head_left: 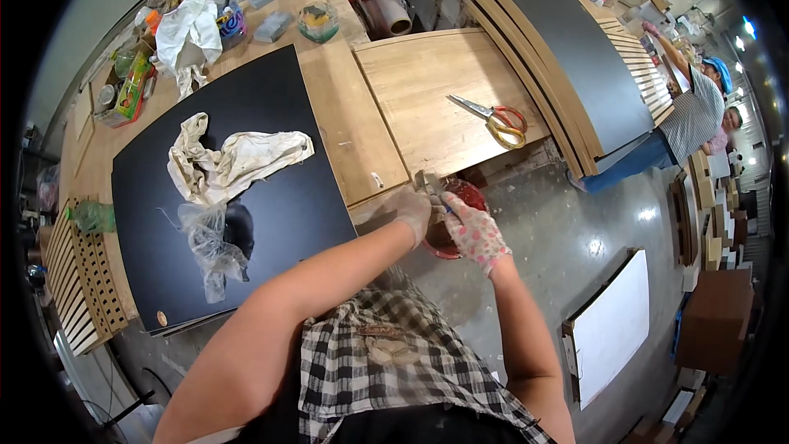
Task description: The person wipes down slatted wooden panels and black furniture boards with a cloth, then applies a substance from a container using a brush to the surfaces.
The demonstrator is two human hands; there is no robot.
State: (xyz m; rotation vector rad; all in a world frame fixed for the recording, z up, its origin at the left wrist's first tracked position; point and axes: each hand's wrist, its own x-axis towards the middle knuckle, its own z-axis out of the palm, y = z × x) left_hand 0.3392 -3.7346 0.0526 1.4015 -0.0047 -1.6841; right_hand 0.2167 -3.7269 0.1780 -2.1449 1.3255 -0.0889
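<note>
Over the front edge of the wooden bench, my two gloved hands meet above a red bucket [473,197]. My right hand [478,234], in a white glove with pink spots, is closed round a small flat grey tool [426,183], perhaps a scraper, with a bit of blue at its handle. My left hand [411,212], in a pale glove, is closed beside the tool; its fingers are blurred, and what they hold cannot be made out. Behind them, scissors [497,122] with red and yellow handles lie on a wooden panel [411,74].
At left, a black panel [312,214] carries a crumpled cream cloth [214,168] and clear plastic wrap [212,242]. Stacked dark-topped boards [575,57] stand at right. A white panel [612,325] leans low by the floor. Another person [699,107] stands at far right.
</note>
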